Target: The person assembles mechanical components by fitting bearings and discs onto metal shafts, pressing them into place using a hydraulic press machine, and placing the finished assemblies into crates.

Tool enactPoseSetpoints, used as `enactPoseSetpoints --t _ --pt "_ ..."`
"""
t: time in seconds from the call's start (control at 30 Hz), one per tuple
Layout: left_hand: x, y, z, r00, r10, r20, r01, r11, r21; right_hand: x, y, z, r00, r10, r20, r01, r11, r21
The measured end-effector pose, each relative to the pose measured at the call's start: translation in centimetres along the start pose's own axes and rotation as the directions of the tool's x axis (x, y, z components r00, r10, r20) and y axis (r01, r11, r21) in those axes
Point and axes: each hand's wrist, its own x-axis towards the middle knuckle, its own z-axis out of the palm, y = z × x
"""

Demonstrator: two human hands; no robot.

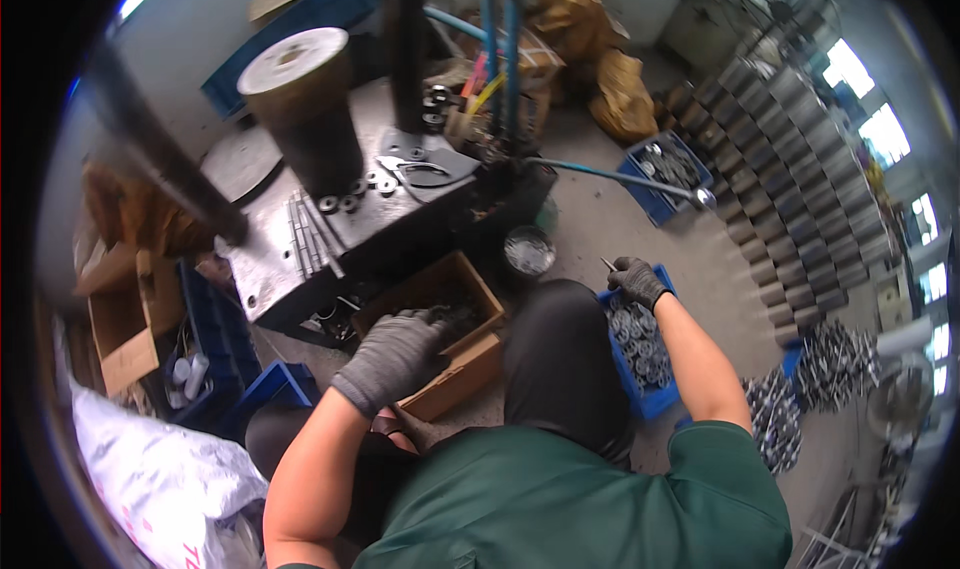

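Observation:
My left hand [392, 354], in a grey glove, reaches into a cardboard box [470, 364] of small dark metal parts [462, 316] by my left knee; whether it holds one is hidden. My right hand [636, 280], also gloved, hovers over a blue bin [650, 401] full of round silvery metal parts [636, 335] and pinches a thin metal rod. In front of me stands a steel press table [340, 229] with washers, rods and flat plates on its top.
A long blue lever [610, 177] sticks out to the right of the press. Another blue bin of parts [662, 174] sits behind it. Rows of stacked dark cylinders [790, 189] cover the floor at right. Cardboard boxes and blue crates [210, 339] stand at left, a white sack [160, 479] at lower left.

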Motion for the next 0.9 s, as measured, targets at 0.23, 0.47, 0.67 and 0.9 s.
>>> enactPoseSetpoints --t 0.23,0.47,0.67,0.9 --pt "-2.0 -0.9 -5.7 0.973 -0.224 -0.049 0.176 0.867 -0.466 -7.6 25.1 0.9 0.903 0.419 -0.092 -0.412 0.907 0.085" --pt "-7.1 -12.5 -9.8 0.727 -0.490 -0.482 0.216 0.828 -0.517 -9.5 32.8 5.3 0.882 0.448 -0.144 -0.456 0.890 -0.021" --pt "-19.1 -28.3 -1.8 0.625 -0.552 -0.552 0.285 0.819 -0.498 -7.7 33.2 7.0 0.831 0.507 -0.229 -0.536 0.839 -0.089" --pt "-24.0 -30.6 -1.3 0.281 -0.959 -0.025 -0.067 0.007 -0.998 -7.6 31.2 4.1 0.856 0.494 -0.152 -0.515 0.792 -0.327"
